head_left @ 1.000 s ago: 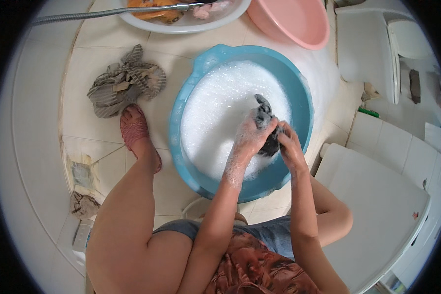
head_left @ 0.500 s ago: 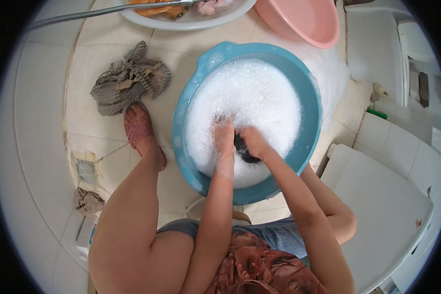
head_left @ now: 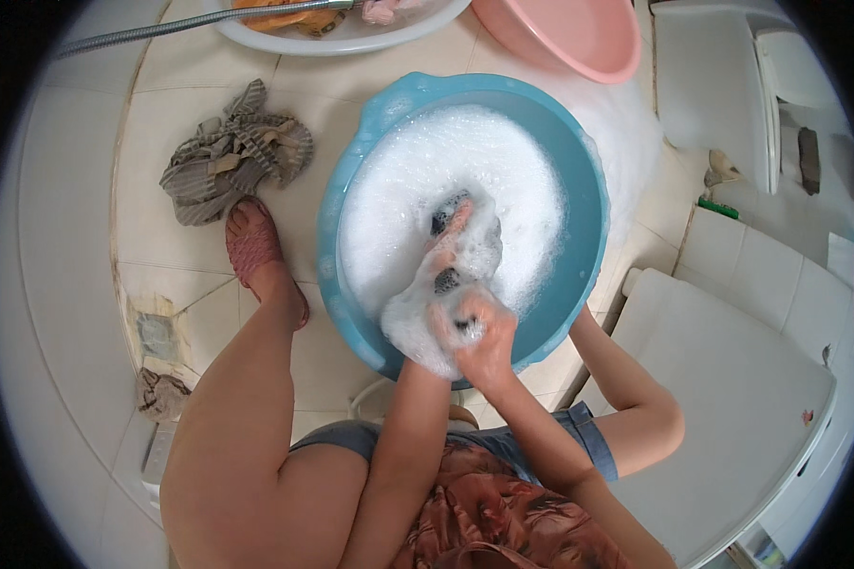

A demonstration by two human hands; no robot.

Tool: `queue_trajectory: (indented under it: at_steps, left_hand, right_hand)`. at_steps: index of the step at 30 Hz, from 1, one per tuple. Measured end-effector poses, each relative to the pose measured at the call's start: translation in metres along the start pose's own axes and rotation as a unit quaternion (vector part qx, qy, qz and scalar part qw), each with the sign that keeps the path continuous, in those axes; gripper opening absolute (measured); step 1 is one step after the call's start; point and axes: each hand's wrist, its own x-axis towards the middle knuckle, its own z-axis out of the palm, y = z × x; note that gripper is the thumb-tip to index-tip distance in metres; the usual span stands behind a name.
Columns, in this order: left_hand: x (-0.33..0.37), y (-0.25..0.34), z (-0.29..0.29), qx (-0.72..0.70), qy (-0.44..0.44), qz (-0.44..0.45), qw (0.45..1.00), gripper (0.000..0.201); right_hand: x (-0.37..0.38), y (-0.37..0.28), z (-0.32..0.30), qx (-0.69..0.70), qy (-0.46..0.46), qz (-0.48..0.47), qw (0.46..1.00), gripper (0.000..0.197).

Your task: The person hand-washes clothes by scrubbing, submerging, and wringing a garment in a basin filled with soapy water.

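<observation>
A blue basin [head_left: 593,228] full of thick white suds [head_left: 512,171] stands between my legs. A dark wet cloth [head_left: 448,280], mostly buried under foam, stretches between my hands; what kind of garment it is cannot be made out. My left hand [head_left: 455,230], coated in lather, is closed on its far end near the middle of the basin. Closer to me, my right hand [head_left: 487,339] is closed around the near end, slightly blurred, above the basin's near rim. Foam also covers my left wrist.
Crumpled striped clothes [head_left: 228,156] lie on the tiles by my sandalled left foot [head_left: 254,245]. Beyond the basin are a white tub [head_left: 389,43] holding orange and pink clothes, a pink basin [head_left: 541,38] and a metal hose [head_left: 190,21]. A white lidded fixture [head_left: 721,379] stands right.
My right hand has drawn back toward me with the dark cloth, which has come up out of the suds and now spans both hands. My left hand has shifted slightly right and forward.
</observation>
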Motion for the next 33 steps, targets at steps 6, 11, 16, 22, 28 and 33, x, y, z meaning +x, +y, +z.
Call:
queue_trajectory:
  at_steps: [6,11,16,22,28,33]
  left_hand:
    - [0.014,-0.006,0.017,0.274,0.083,-0.044,0.957,0.053]
    - [0.031,-0.004,0.026,0.308,0.282,0.077,0.906,0.059]
    - [0.017,0.034,0.02,0.599,0.226,0.001,0.768,0.058]
    - [0.038,-0.005,0.009,0.63,0.178,0.029,0.756,0.077]
    - [-0.012,0.027,0.056,0.304,0.032,-0.105,0.946,0.08]
    - [-0.04,0.032,0.071,0.445,-0.188,0.023,0.875,0.053]
  right_hand:
    - [0.07,0.045,-0.006,-0.156,0.149,0.068,0.974,0.015]
    - [0.101,0.142,-0.027,-0.093,0.158,0.209,0.961,0.037]
    - [0.05,0.147,-0.002,-0.254,-0.208,0.031,0.944,0.041]
    - [0.05,0.157,-0.008,0.029,0.051,0.383,0.922,0.032]
    - [0.018,0.025,-0.05,0.039,-0.036,0.131,0.99,0.043]
    - [0.02,-0.005,-0.102,-0.121,0.001,-0.023,0.992,0.051]
